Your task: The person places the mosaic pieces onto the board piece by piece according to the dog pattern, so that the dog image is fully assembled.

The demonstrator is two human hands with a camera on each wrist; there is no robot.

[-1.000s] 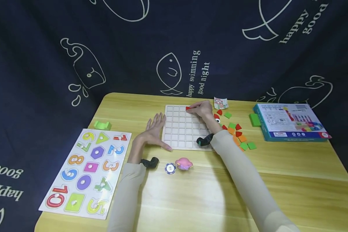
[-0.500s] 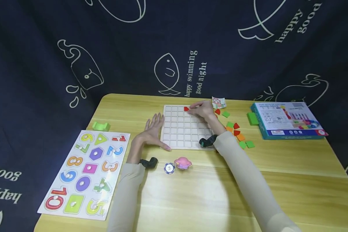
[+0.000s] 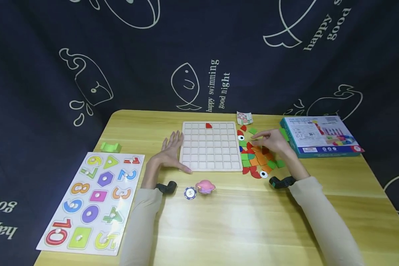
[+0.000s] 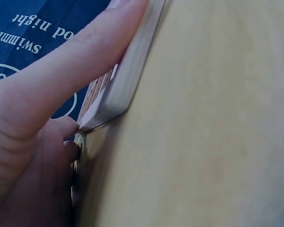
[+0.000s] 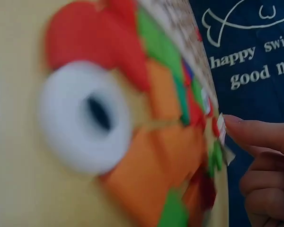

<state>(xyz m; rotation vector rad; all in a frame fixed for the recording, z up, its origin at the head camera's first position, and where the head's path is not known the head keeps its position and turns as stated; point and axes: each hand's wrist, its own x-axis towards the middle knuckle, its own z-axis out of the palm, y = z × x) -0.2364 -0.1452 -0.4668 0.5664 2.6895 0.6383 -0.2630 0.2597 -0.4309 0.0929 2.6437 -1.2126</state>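
A white grid board (image 3: pixel 210 146) lies on the table with a red quarter-round piece (image 3: pixel 208 126) in its top row. My left hand (image 3: pixel 169 150) is spread at the board's left side, its thumb against the front-left corner, as the left wrist view also shows beside the board edge (image 4: pixel 125 87). To the right of the board, my right hand (image 3: pixel 273 141) hovers above a pile of flat pieces in orange (image 3: pixel 261 159), green and red. Its thumb and index finger stand apart, and I see nothing between them. White eye pieces (image 5: pixel 85 118) lie in the pile.
A number puzzle board (image 3: pixel 96 203) lies at left, a green block (image 3: pixel 111 147) behind it. A poker chip (image 3: pixel 190 193) and a pink toy (image 3: pixel 205 187) sit in front of the grid. A small picture card (image 3: pixel 244 118) and a boxed set (image 3: pixel 320 136) are at the back and right.
My right hand has let go of the red piece in the grid's top row and moved right, over the loose pieces. The left hand stays at the board's left side. The head view has shifted slightly.
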